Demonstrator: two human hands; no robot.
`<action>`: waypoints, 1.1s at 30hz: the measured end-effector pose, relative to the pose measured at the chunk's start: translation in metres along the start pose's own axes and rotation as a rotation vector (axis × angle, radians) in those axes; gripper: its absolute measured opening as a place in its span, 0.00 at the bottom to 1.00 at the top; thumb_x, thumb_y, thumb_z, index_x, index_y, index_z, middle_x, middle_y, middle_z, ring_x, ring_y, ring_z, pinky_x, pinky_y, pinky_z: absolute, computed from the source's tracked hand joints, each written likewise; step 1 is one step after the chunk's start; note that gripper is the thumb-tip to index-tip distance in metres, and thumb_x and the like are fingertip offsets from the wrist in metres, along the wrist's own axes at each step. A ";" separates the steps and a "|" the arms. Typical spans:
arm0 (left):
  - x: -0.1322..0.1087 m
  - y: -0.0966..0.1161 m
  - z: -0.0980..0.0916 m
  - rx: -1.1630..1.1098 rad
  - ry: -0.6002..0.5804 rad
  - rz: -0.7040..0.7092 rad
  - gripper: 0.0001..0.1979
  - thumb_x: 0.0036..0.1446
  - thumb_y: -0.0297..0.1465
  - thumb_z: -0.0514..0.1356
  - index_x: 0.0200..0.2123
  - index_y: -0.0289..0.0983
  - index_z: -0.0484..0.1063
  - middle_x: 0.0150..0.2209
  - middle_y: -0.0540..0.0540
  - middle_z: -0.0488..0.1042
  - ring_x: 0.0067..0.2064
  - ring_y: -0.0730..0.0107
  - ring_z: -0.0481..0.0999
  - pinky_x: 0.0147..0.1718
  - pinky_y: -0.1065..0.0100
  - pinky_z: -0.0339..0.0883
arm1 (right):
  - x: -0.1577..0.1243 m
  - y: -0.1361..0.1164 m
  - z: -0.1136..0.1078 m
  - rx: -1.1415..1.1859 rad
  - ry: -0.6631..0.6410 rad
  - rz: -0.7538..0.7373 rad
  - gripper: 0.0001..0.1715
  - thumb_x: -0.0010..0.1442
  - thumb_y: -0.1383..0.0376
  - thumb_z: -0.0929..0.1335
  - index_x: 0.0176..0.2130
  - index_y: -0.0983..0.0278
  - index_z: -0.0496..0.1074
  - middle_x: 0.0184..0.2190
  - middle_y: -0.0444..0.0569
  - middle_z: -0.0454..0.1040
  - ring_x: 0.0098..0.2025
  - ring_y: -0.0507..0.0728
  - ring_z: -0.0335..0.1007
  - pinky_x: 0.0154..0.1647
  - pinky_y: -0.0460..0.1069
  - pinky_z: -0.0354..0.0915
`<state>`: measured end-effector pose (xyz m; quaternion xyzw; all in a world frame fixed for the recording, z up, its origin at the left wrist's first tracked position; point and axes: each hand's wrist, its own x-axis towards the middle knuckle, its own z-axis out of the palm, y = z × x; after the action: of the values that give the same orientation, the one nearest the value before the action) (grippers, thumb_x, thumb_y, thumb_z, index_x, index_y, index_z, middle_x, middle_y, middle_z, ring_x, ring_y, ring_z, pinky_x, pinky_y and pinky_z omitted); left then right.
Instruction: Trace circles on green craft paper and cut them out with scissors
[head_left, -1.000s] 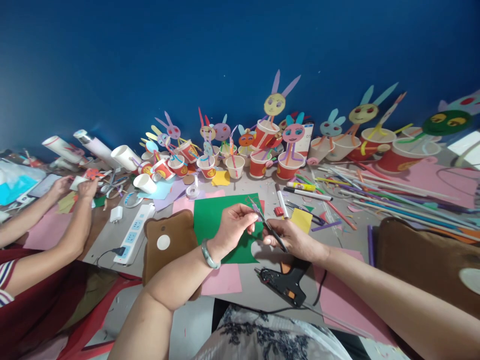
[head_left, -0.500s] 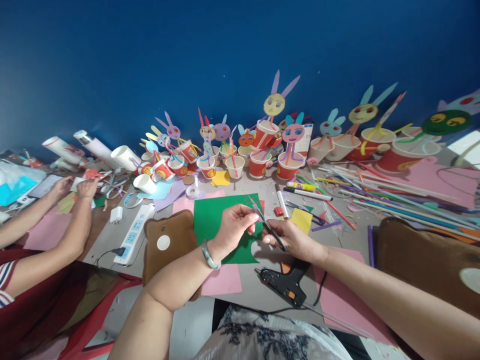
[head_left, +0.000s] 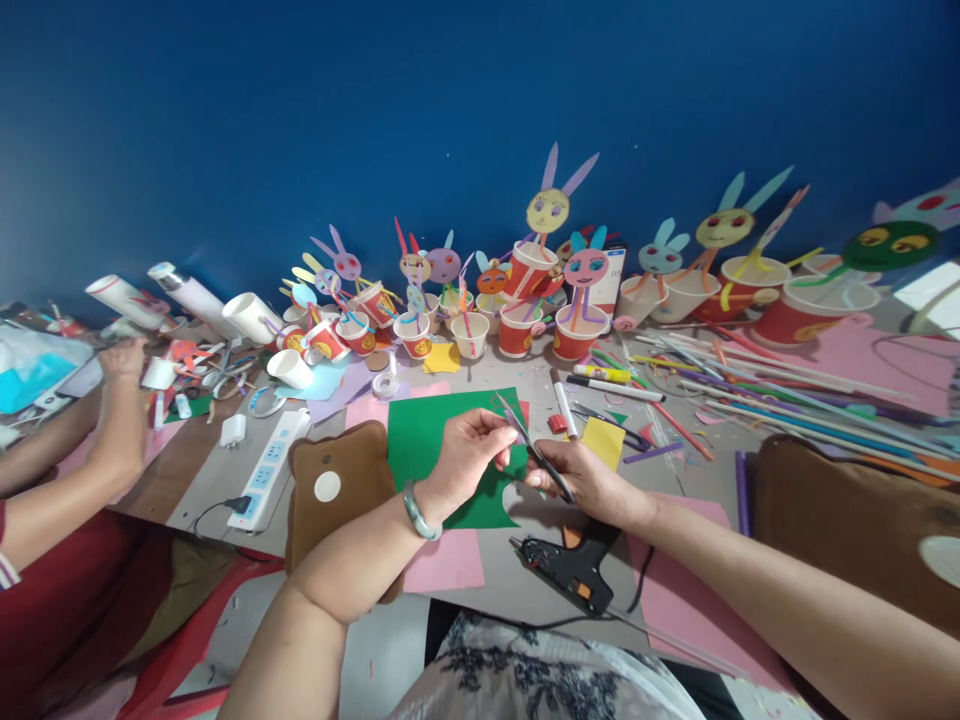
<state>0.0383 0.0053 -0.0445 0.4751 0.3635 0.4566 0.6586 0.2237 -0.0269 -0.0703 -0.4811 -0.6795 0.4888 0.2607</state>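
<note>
Over the green sheet [head_left: 420, 440], my left hand [head_left: 474, 452] pinches something small that looks purple, mostly hidden by the fingers. Black-handled scissors [head_left: 551, 470] are in my right hand [head_left: 581, 480], with the blades pointing up and left beside my left fingertips. Whether the blades are slightly apart is hard to make out. A black glue gun [head_left: 566, 570] lies just below my right hand, and a yellow paper piece [head_left: 602, 440] lies beyond it.
Paper cups [head_left: 577, 330] with paper faces line the back by the blue wall. Colored sticks [head_left: 810, 400] lie right. Brown cushions [head_left: 337, 480] flank my arms; a power strip [head_left: 270, 470] is at left. Another person's hand [head_left: 124, 360] is at far left.
The other person's hands have moved left, away from the red paper piece and white cup. My hands and the scissors show almost no movement.
</note>
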 end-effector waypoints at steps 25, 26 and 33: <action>0.000 0.003 -0.001 -0.003 -0.007 0.014 0.13 0.47 0.37 0.69 0.26 0.35 0.71 0.20 0.53 0.71 0.19 0.80 0.68 0.20 0.75 0.62 | 0.001 -0.003 -0.003 -0.071 0.019 -0.064 0.41 0.53 0.28 0.62 0.25 0.63 0.61 0.20 0.39 0.56 0.25 0.50 0.49 0.25 0.47 0.52; 0.000 0.003 -0.001 -0.003 -0.009 0.017 0.13 0.47 0.37 0.69 0.27 0.35 0.71 0.20 0.53 0.71 0.19 0.80 0.68 0.20 0.75 0.62 | 0.001 -0.004 -0.003 -0.081 0.024 -0.067 0.41 0.53 0.28 0.62 0.25 0.62 0.60 0.20 0.39 0.55 0.25 0.50 0.49 0.24 0.47 0.51; 0.000 0.002 -0.003 -0.002 -0.017 0.025 0.12 0.48 0.36 0.69 0.27 0.35 0.71 0.19 0.54 0.71 0.19 0.80 0.68 0.20 0.75 0.62 | 0.002 -0.011 -0.006 -0.122 0.045 -0.061 0.42 0.50 0.27 0.63 0.22 0.61 0.54 0.20 0.39 0.51 0.25 0.50 0.46 0.24 0.47 0.49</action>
<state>0.0354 0.0065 -0.0430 0.4828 0.3512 0.4612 0.6564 0.2233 -0.0237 -0.0583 -0.4860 -0.7165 0.4273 0.2606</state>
